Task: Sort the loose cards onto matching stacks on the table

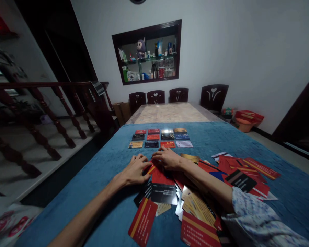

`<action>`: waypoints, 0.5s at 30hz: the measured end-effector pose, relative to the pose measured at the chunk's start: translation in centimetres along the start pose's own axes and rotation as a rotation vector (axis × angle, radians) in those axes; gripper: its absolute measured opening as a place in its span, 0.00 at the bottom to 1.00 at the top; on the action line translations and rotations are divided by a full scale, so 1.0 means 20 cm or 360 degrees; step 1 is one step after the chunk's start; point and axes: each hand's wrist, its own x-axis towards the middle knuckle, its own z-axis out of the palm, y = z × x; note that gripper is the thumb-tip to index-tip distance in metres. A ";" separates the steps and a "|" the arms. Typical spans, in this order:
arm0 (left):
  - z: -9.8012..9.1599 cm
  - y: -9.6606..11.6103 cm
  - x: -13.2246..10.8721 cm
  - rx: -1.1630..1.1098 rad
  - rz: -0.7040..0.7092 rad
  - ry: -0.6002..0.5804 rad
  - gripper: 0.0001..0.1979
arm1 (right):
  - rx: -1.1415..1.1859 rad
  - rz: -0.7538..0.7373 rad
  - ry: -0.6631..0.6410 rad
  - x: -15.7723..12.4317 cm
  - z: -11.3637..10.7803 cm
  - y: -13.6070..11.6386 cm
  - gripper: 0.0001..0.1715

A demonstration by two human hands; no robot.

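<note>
My left hand (134, 170) and my right hand (168, 158) meet over a red card (150, 168) at the far end of a loose heap of cards (195, 202) on the blue tablecloth (105, 171). The fingers of both hands are curled down onto that card; whether they grip it is unclear. Beyond the hands, several cards (160, 138) lie face up in a neat grid of three rows. The heap holds red, black and gold cards, some overlapping, under and beside my right forearm.
The bare marble tabletop (170, 113) continues past the cloth to several dark chairs (156, 97) along the far end. A wall niche (148, 53) holds bottles and a plush toy. A wooden stair railing (54, 113) runs on the left; red tubs (247, 120) sit on the floor at right.
</note>
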 end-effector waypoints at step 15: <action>0.00 -0.06 -0.03 -0.0028 -0.0159 -0.0002 0.09 | 0.0233 -0.0035 0.0123 0.00 0.07 0.07 0.17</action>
